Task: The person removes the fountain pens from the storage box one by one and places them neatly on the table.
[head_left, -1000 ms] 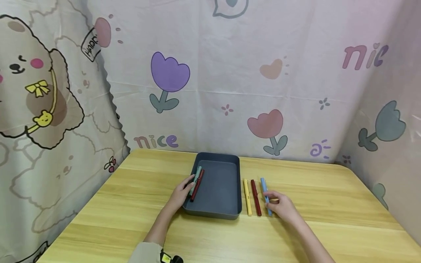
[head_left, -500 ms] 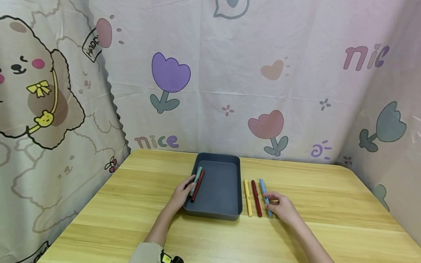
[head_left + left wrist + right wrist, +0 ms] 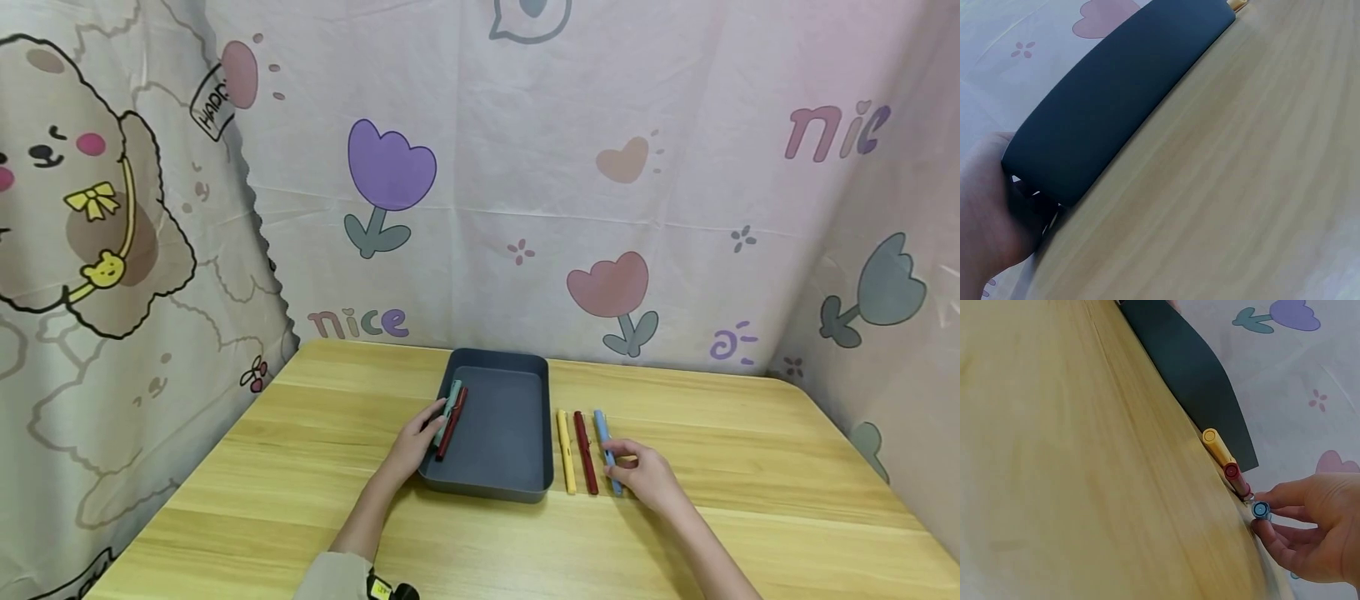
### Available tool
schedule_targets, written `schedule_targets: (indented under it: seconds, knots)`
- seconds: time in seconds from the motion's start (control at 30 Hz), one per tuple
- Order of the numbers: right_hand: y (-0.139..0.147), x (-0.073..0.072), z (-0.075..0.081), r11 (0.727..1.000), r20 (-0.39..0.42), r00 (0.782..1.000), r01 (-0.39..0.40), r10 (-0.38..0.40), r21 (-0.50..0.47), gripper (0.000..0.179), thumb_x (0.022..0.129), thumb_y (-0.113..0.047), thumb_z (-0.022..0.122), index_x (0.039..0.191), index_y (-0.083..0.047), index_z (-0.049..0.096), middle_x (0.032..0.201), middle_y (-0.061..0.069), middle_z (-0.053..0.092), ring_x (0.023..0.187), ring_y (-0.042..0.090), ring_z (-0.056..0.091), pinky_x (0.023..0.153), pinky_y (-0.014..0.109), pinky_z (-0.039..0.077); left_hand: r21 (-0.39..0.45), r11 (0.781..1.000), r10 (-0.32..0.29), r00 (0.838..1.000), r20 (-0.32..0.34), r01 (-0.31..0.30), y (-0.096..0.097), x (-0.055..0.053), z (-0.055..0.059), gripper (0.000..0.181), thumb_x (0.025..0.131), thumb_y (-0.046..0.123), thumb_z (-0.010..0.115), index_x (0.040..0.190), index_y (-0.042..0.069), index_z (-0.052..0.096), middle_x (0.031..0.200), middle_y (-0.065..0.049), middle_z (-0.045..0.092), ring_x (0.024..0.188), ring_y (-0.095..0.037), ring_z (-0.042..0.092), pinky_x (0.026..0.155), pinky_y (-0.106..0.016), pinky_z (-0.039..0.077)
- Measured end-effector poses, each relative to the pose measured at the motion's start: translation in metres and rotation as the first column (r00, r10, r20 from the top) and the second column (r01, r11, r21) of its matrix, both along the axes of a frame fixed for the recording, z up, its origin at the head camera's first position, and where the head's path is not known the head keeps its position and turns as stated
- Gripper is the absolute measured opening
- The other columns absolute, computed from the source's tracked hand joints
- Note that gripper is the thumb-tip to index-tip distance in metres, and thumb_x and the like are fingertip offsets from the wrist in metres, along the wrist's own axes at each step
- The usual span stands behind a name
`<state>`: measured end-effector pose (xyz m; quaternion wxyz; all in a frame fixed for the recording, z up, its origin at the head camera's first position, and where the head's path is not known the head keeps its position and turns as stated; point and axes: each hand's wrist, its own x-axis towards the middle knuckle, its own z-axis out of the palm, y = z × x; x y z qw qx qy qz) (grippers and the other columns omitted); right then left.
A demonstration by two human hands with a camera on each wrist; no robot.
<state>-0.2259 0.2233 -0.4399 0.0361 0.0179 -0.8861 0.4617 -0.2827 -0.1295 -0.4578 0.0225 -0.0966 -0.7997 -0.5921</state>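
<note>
My left hand (image 3: 411, 442) grips the left wall of a dark grey rectangular tray (image 3: 546, 433), its fingers over the rim. Inside the tray, beside those fingers, a mint-green pen (image 3: 453, 393) and a dark red pen (image 3: 452, 425) lie side by side. On the table to the right of the tray, my right hand (image 3: 647, 473) pinches a light blue pen (image 3: 601, 423) between thumb and fingers. The right wrist view shows the blue pen (image 3: 1260, 509) end-on at the fingertips. Left of it lie another dark red pen (image 3: 585, 454) and a yellow pen (image 3: 566, 450), roughly parallel.
All of this stands on a light wood-grain table (image 3: 247, 467). A printed cloth (image 3: 480, 167) with tulips and a bear hangs behind the table and along both sides. The tray's right wall is close to the yellow pen.
</note>
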Motion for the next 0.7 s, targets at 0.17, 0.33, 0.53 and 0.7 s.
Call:
schedule_targets:
  seconds: [0.17, 0.33, 0.53, 0.7]
  knots:
    - [-0.0002, -0.0002, -0.0005, 1.0, -0.002, 1.0, 0.006, -0.006, 0.007, 0.032, 0.08, -0.001, 0.068, 0.111, 0.001, 0.063, 0.105, 0.014, 0.061, 0.088, 0.027, 0.061, 0.061, 0.029, 0.051, 0.015, 1.0, -0.005, 1.0, 0.006, 0.005, 0.0003, 0.0, 0.0005, 0.044, 0.098, 0.022, 0.046, 0.139, 0.007, 0.041, 0.141, -0.021, 0.033, 0.13, -0.037, 0.026, 0.101, -0.053, 0.024]
    - [-0.0005, 0.0008, 0.0005, 1.0, 0.0, 1.0, -0.003, 0.003, 0.003, 0.034, 0.08, -0.002, 0.069, 0.113, 0.003, 0.062, 0.107, 0.016, 0.06, 0.088, 0.027, 0.062, 0.06, 0.03, 0.051, 0.016, 1.0, -0.008, 1.0, 0.006, 0.008, 0.0003, 0.0, 0.0002, 0.045, 0.098, 0.022, 0.045, 0.14, 0.006, 0.04, 0.141, -0.021, 0.033, 0.129, -0.037, 0.027, 0.1, -0.053, 0.025]
    - [-0.0012, 0.0014, 0.0015, 1.0, 0.003, 1.0, -0.006, 0.006, -0.006, 0.034, 0.08, 0.0, 0.068, 0.113, 0.003, 0.062, 0.105, 0.014, 0.061, 0.086, 0.025, 0.062, 0.059, 0.029, 0.05, 0.013, 1.0, -0.007, 1.0, 0.004, 0.007, -0.0003, -0.0003, 0.0001, 0.045, 0.098, 0.023, 0.046, 0.139, 0.007, 0.041, 0.141, -0.021, 0.033, 0.13, -0.037, 0.026, 0.101, -0.053, 0.024]
    - [-0.0013, 0.0016, 0.0021, 1.0, 0.004, 1.0, -0.005, 0.005, 0.0, 0.035, 0.079, -0.001, 0.069, 0.114, 0.003, 0.062, 0.104, 0.013, 0.06, 0.086, 0.024, 0.061, 0.059, 0.029, 0.049, 0.014, 1.0, -0.008, 1.0, 0.001, 0.008, -0.0001, 0.0, 0.0005, 0.045, 0.098, 0.023, 0.046, 0.139, 0.007, 0.041, 0.142, -0.02, 0.033, 0.13, -0.037, 0.026, 0.101, -0.053, 0.024]
